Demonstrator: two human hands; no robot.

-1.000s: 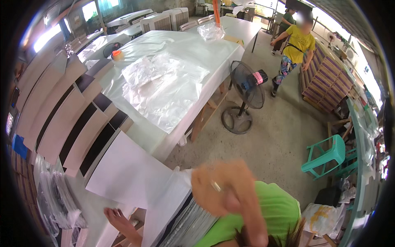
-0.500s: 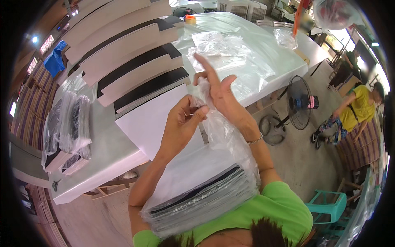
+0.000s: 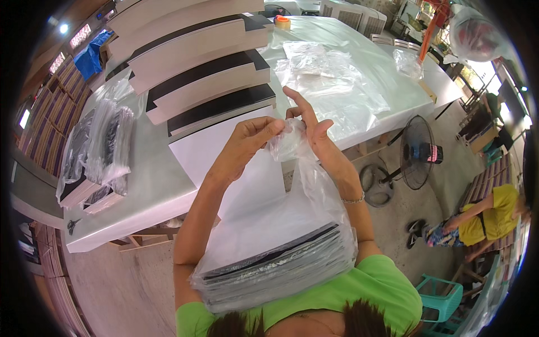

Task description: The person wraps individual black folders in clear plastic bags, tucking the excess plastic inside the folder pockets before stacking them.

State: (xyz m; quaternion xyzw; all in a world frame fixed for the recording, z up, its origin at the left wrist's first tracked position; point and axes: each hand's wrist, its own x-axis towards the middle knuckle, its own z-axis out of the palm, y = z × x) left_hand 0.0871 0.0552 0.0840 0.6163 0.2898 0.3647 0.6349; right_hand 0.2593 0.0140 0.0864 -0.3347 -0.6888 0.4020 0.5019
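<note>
A clear plastic bag (image 3: 314, 196) runs up from a wrapped stack of flat pieces (image 3: 281, 267) with a dark layer near its top, resting against my green top. My left hand (image 3: 244, 146) pinches the gathered end of this bag between thumb and fingers. Beside it, the bag's neck is wrapped round my right hand (image 3: 317, 137). Its index finger stretches up and its thumb sticks out, while other fingers bend around the film. White sheets or boards (image 3: 236, 157) lie under my hands. Beyond them, tall stacks of black-topped white blocks (image 3: 222, 104) stand on the table.
Plastic-wrapped bundles (image 3: 95, 151) lie at the left of the covered table (image 3: 151, 208), with scissors (image 3: 73, 224) near its corner. Loose plastic film (image 3: 320, 67) and orange tape (image 3: 282, 22) are farther back. A fan (image 3: 415, 151), a green stool (image 3: 441, 297) and a bending person in yellow (image 3: 483, 222) are right.
My left hand has drawn the bag's end up and bunched it against my right hand. The view has shifted slightly. The person in yellow now bends lower.
</note>
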